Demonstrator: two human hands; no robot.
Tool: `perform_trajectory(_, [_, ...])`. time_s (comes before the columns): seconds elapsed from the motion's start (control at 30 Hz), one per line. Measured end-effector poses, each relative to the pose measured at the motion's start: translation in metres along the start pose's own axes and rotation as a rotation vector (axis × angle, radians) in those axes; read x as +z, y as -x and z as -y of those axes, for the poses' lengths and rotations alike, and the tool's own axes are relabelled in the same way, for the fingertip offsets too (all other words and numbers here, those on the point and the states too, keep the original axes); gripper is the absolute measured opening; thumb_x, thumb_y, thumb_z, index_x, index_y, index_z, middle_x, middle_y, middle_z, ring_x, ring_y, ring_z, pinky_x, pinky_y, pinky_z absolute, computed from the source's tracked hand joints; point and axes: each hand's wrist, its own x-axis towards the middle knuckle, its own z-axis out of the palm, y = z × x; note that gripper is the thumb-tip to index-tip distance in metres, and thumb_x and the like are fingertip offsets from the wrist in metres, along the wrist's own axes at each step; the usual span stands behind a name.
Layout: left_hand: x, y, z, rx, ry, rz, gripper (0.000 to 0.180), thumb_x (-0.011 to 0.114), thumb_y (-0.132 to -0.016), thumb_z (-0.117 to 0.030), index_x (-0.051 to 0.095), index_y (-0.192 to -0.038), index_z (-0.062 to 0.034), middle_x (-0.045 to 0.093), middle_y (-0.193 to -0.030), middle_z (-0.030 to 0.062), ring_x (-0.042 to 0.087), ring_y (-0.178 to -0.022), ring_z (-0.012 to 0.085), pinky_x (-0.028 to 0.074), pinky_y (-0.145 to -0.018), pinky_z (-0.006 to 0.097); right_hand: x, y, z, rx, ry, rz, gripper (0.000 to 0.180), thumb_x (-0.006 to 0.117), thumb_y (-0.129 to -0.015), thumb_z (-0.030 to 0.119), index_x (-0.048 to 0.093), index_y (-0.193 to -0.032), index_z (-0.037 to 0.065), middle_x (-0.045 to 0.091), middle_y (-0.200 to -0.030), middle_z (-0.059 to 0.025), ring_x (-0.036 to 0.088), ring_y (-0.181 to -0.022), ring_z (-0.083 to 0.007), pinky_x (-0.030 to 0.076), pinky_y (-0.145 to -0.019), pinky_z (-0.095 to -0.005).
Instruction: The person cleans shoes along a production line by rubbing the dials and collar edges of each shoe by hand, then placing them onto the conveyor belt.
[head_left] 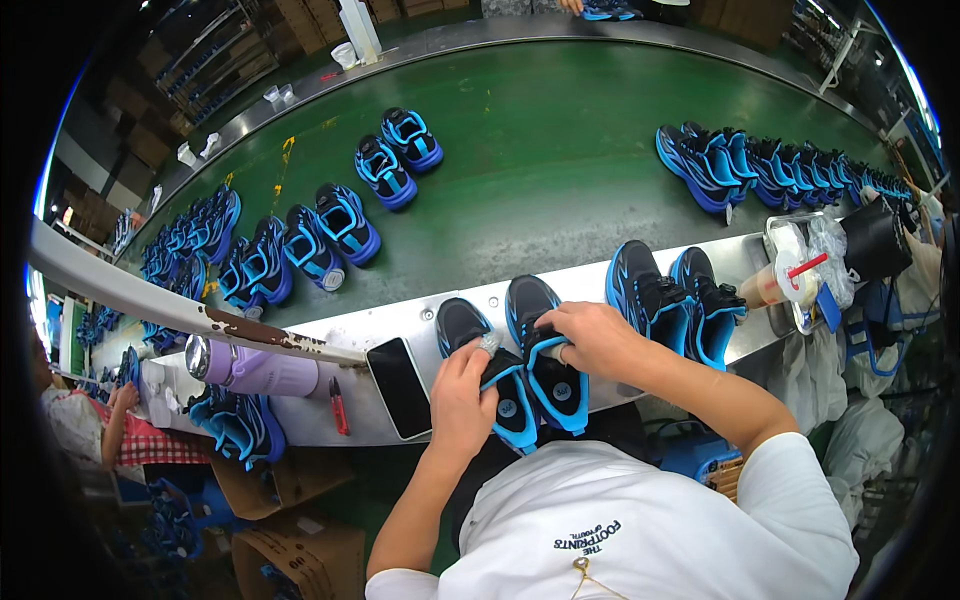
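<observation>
A pair of black and blue sneakers lies in front of me at the bench edge, toes pointing away. My left hand point(462, 398) is closed at the tongue of the left sneaker point(511, 408), with a whitish, crumpled-looking wrap or piece at its fingertips that I cannot make out. On the right sneaker point(560, 392), my right hand point(592, 338) grips the lace and tongue area with bent fingers; something pale shows at one finger. Round pale labels show on both insoles. Just right of my hands stands another pair of sneakers point(650, 300).
A phone point(398, 388), red cutter point(339, 406) and lilac bottle point(270, 370) lie left on the metal ledge point(465, 305). Sneakers point(335, 225) and a long row point(770, 170) stand on the green belt point(540, 130). Right is a drink cup point(785, 280); a white pole point(160, 295) crosses left.
</observation>
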Motion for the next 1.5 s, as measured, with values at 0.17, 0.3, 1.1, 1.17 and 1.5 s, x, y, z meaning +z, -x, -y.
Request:
perform_trajectory(0.17, [0.004,0.016,-0.027,-0.016,-0.221,0.039,0.031,0.061,-0.073,0.002,0.065,-0.102,-0.0049,0.053,-0.126,0.0193,0.055,-0.095,0.0347,0.050,-0.080,0.040,-0.001,0.012,0.016,-0.094,-0.052,0.016,0.055,0.073,-0.066,0.007,0.061,-0.118,0.015,0.052,-0.100,-0.0146,0.056,-0.093,-0.0346,0.049,-0.078,-0.0419])
perform_trajectory(0.3, [0.011,0.032,-0.037,-0.031,-0.276,0.052,0.022,0.064,-0.075,-0.005,0.069,-0.097,-0.0082,0.053,-0.129,0.0173,0.055,-0.096,0.0345,0.051,-0.080,0.040,-0.003,0.020,0.007,-0.042,-0.056,0.100,0.053,0.074,-0.066,0.005,0.062,-0.115,0.016,0.051,-0.102,-0.0153,0.056,-0.091,-0.0345,0.050,-0.075,-0.0422])
perform_trajectory(1.1, [0.032,0.043,-0.050,0.066,-0.284,0.208,0.026,0.064,-0.083,-0.020,0.065,-0.100,-0.0002,0.027,-0.147,0.0286,0.046,-0.112,0.0545,0.048,-0.088,0.053,0.020,0.038,0.020,-0.049,0.024,0.065,0.038,0.067,-0.076,0.014,0.056,-0.110,0.002,0.046,-0.111,-0.0251,0.061,-0.081,-0.0409,0.055,-0.065,-0.0440])
perform_trajectory(1.17, [0.034,0.046,-0.051,0.007,-0.290,0.197,0.026,0.064,-0.083,-0.021,0.065,-0.097,0.0008,0.027,-0.147,0.0289,0.045,-0.112,0.0559,0.047,-0.088,0.054,0.020,0.037,0.034,-0.003,0.094,0.104,0.036,0.069,-0.074,0.014,0.056,-0.106,0.005,0.046,-0.113,-0.0230,0.061,-0.082,-0.0401,0.054,-0.066,-0.0450])
perform_trajectory(1.5, [0.030,0.039,-0.048,0.004,-0.172,0.174,0.038,0.065,-0.083,-0.026,0.063,-0.112,-0.0008,0.027,-0.145,0.0330,0.042,-0.116,0.0561,0.042,-0.094,0.056,0.059,0.048,0.035,-0.053,0.489,-0.124,0.031,0.066,-0.075,0.015,0.056,-0.103,0.005,0.047,-0.118,-0.0302,0.060,-0.083,-0.0436,0.057,-0.061,-0.0414])
